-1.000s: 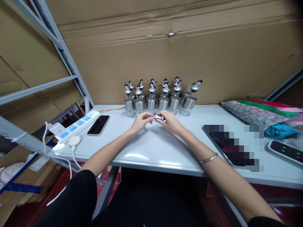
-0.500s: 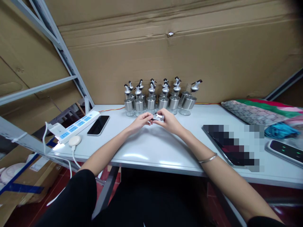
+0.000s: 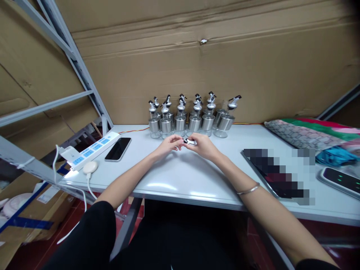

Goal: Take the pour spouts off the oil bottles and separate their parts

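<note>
Over the table, in front of the bottles, my right hand (image 3: 204, 145) is closed around a silver and black pour spout (image 3: 191, 142). My left hand (image 3: 169, 146) meets it from the other side, thumb and fingers pinched at the spout's small black end. My fingers partly hide the spout. Just behind stand several glass oil bottles with steel sleeves (image 3: 180, 123), in two rows. Most carry silver spouts with black tips. One bottle (image 3: 221, 111) at the back right shows a bare glass neck.
A phone (image 3: 118, 149), a white power strip (image 3: 95, 150) and a round white charger (image 3: 90, 167) lie at left. At right are a partly blurred-out dark tablet-like device (image 3: 270, 172), a black panel with green lights (image 3: 341, 179) and a patterned bag (image 3: 300, 133). Cardboard (image 3: 168, 67) closes the back.
The spout has turned to lie more level between my hands, and its black end now points at my left fingertips. My right hand has dropped slightly. The bottles stay in place.
</note>
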`<act>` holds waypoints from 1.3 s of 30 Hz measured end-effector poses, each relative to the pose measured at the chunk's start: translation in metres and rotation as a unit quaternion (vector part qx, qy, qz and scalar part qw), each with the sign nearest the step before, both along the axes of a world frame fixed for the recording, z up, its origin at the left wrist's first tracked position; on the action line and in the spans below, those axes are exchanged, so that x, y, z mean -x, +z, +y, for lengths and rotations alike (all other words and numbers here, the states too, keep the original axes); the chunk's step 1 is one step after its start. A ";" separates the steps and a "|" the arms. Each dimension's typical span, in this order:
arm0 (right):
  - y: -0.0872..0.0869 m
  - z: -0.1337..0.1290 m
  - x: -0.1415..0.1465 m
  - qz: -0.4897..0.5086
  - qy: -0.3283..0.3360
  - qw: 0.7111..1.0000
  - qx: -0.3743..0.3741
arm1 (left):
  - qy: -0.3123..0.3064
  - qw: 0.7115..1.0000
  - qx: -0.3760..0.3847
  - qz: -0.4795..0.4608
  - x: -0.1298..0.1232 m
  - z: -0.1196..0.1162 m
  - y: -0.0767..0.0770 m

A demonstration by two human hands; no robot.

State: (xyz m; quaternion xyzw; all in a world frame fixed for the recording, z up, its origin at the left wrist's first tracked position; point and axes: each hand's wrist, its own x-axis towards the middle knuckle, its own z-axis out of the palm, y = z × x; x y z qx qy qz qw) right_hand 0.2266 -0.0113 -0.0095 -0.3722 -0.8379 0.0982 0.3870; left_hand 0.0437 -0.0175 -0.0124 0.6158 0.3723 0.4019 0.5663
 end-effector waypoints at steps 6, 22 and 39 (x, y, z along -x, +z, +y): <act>-0.003 0.001 -0.002 -0.051 0.012 0.998 -0.044 | 0.013 1.000 -0.013 -0.012 0.001 0.004 -0.004; -0.002 -0.004 0.002 -0.034 0.031 0.997 -0.063 | 0.024 0.998 -0.063 -0.019 0.000 0.000 0.003; -0.003 -0.002 0.000 -0.020 0.020 0.996 -0.079 | 0.031 0.995 -0.086 -0.036 0.000 0.000 0.004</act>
